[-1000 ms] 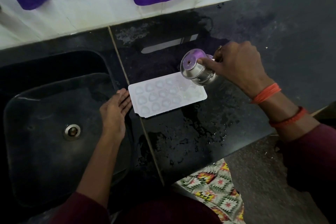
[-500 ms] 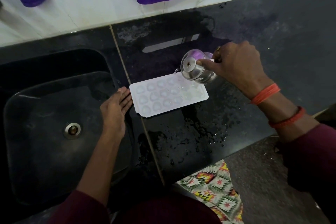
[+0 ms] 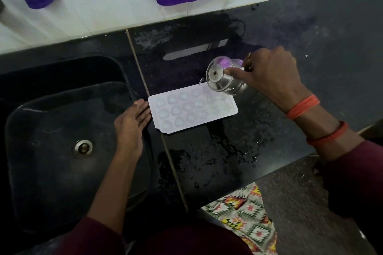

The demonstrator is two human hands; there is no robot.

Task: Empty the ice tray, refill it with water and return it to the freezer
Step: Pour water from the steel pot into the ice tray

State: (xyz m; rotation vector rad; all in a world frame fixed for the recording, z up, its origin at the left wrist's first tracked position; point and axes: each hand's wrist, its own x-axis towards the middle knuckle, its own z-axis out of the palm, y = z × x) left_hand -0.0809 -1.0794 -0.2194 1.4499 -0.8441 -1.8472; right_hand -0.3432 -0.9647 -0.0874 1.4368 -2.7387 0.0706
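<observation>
Wet black counter (image 3: 310, 37). Right hand (image 3: 273, 74) grips a tipped steel cup (image 3: 223, 80) over the ice tray (image 3: 153, 111), flat left hand (image 3: 130, 124) beside it. Fast pouring could overflow.

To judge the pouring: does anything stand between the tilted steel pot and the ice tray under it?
Nothing visible does. The right hand holds the steel pot tilted over the right end of the ice tray, whose cups lie uncovered.

Left grip (image 3: 130, 126) lies flat with straight fingers; right grip (image 3: 271, 74) curls, clasping.
</observation>
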